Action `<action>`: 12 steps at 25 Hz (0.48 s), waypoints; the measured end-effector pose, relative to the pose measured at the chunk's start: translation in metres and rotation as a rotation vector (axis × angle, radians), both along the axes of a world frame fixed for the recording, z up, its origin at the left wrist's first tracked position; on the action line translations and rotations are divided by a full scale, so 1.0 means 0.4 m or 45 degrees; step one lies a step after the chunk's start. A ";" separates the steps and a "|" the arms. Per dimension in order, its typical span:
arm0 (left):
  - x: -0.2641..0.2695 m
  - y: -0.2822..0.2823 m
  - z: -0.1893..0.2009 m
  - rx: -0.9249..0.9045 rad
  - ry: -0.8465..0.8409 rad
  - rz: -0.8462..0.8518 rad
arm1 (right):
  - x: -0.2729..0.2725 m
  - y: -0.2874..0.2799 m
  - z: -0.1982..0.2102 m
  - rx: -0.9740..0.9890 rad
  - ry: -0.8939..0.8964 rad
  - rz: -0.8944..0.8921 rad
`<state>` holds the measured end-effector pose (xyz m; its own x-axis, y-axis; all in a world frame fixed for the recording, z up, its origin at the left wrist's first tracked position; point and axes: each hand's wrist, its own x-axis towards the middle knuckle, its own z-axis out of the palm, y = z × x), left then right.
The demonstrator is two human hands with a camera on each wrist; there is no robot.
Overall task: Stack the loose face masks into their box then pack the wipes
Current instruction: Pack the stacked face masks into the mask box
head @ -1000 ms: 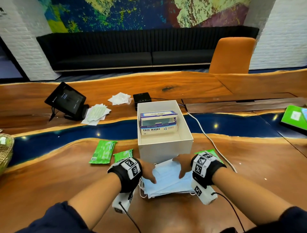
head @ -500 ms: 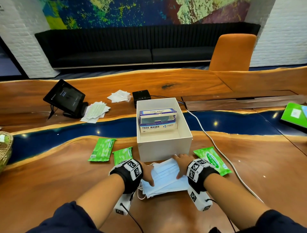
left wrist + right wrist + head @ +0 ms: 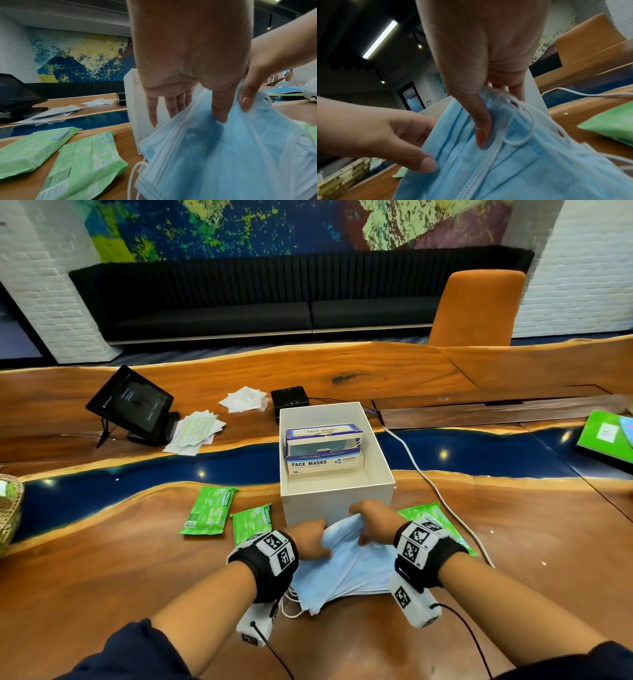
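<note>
A stack of light blue face masks [image 3: 346, 570] lies on the wooden table just in front of a white open box [image 3: 337, 498]. My left hand [image 3: 308, 537] pinches the stack's far left edge, thumb on top [image 3: 197, 116]. My right hand [image 3: 371, 522] pinches the far right edge, thumb over the masks [image 3: 488, 121] and fingers behind. The far edge is bunched and raised. A blue face-mask carton [image 3: 323, 453] stands inside the white box. Two green wipes packs [image 3: 209, 510] [image 3: 251, 522] lie left of the box, and a third [image 3: 428, 513] lies behind my right wrist.
A white cable [image 3: 435, 484] runs along the box's right side. Behind it sit a black device [image 3: 289, 400], loose papers [image 3: 195, 433] and a tablet on a stand [image 3: 132, 405]. A woven basket [image 3: 8, 511] is at the left edge, a green notebook [image 3: 606, 436] at the far right.
Both hands lay flat on the masks before. They have drawn closer together and pinched the far edge, which now bunches up off the table.
</note>
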<state>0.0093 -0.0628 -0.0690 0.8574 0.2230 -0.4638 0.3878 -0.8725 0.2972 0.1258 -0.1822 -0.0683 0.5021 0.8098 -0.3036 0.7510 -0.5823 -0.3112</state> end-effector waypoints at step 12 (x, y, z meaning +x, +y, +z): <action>-0.012 0.043 0.067 -0.888 -0.660 0.518 | 0.040 -0.061 0.113 0.595 0.510 -0.446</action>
<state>0.0043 -0.0457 -0.0421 0.9110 0.3662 -0.1894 0.2963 -0.2620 0.9185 0.1417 -0.2067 -0.0230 0.6794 0.7114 -0.1795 0.3192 -0.5068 -0.8008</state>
